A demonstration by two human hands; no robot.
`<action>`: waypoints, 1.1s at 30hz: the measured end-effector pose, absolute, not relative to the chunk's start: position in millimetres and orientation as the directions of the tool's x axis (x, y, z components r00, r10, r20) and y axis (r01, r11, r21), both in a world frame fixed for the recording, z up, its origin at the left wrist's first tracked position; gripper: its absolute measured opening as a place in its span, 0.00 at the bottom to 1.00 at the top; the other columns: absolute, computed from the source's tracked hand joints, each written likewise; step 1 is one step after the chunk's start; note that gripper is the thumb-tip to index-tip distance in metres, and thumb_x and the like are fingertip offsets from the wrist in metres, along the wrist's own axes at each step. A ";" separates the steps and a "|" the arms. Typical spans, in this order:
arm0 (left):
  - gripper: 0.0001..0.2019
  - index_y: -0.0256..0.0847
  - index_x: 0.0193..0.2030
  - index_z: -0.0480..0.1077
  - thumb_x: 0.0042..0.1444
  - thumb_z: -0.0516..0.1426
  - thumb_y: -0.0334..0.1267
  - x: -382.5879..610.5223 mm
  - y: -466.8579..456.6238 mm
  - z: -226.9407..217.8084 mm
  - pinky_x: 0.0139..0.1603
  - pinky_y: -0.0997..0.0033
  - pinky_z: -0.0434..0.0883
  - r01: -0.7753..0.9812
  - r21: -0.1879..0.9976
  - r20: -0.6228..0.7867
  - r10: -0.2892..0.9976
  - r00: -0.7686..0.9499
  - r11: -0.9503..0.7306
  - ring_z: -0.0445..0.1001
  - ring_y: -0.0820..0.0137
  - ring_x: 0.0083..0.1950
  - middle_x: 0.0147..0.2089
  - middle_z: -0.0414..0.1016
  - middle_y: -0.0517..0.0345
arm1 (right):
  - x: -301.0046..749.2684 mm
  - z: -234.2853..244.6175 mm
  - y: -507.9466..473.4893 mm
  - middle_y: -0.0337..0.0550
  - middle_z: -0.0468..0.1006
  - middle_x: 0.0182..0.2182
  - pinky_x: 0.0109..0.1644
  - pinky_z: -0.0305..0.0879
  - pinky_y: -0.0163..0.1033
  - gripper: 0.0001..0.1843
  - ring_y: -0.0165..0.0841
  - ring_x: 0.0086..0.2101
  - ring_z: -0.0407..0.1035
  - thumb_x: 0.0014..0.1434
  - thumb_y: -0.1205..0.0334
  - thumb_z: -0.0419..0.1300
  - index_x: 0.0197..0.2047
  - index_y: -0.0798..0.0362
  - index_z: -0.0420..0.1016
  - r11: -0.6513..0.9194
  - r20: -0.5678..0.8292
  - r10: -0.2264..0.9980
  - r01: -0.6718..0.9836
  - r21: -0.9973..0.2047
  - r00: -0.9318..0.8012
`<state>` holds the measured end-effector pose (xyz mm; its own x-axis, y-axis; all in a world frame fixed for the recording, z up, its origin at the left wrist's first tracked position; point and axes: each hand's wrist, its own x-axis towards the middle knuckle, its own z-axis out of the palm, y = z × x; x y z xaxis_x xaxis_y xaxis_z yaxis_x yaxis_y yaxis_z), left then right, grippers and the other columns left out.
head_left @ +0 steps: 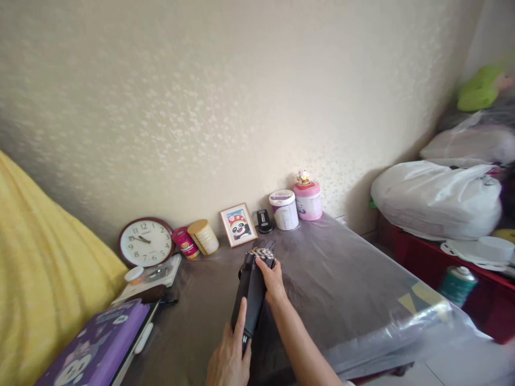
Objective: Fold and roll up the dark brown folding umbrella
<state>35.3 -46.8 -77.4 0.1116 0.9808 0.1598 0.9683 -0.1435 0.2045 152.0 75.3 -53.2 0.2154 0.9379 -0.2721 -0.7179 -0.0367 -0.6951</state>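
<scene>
Left-hand grip (229, 354) and right-hand grip (273, 282) snug around a long black object (252, 300), its underside hidden

clock (147, 246), numerals 12, 3, 6, 9

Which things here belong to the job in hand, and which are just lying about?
In hand:
- black object, held by left hand and right hand
- checked piece at its far end

Apparently just lying about:
- clock
- picture frame
- yellow can
- white tub
- pink tub
- purple book
- spray can
</scene>
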 end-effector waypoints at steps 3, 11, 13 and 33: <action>0.30 0.50 0.66 0.36 0.59 0.44 0.31 34.2 -46.7 -83.1 0.35 0.75 0.68 0.978 0.137 0.140 0.980 0.141 -0.161 0.74 0.68 0.37 0.41 0.71 0.51 | 150.8 -56.2 76.3 0.39 0.76 0.27 0.31 0.70 0.39 0.37 0.37 0.27 0.72 0.36 0.55 0.68 0.49 0.55 0.60 0.015 -0.240 0.926 -0.661 -0.750 0.292; 0.28 0.54 0.65 0.42 0.59 0.45 0.32 35.3 -49.7 -90.2 0.28 0.74 0.67 0.986 0.086 0.226 0.967 0.119 -0.142 0.74 0.67 0.34 0.38 0.71 0.51 | 145.9 -65.5 81.4 0.44 0.76 0.34 0.35 0.69 0.38 0.37 0.38 0.34 0.72 0.36 0.53 0.68 0.49 0.56 0.61 0.071 -0.191 0.890 -0.539 -0.839 0.415; 0.29 0.54 0.65 0.43 0.58 0.45 0.31 34.6 -48.8 -91.2 0.29 0.73 0.67 0.980 0.156 0.180 0.979 0.094 -0.123 0.74 0.66 0.34 0.40 0.70 0.50 | 145.5 -61.6 78.2 0.44 0.76 0.35 0.35 0.69 0.38 0.36 0.38 0.34 0.72 0.38 0.53 0.67 0.50 0.55 0.61 0.070 -0.175 0.905 -0.540 -0.839 0.388; 0.11 0.40 0.25 0.51 0.58 0.46 0.36 -25.7 -39.2 -23.4 0.11 0.88 0.51 -0.909 0.226 -0.359 0.897 0.257 0.351 0.55 0.88 0.10 0.16 0.53 0.72 | 203.1 -59.5 96.2 0.43 0.74 0.34 0.45 0.62 0.38 0.14 0.35 0.38 0.68 0.41 0.61 0.60 0.35 0.54 0.70 0.298 0.097 0.873 -0.367 -0.881 0.478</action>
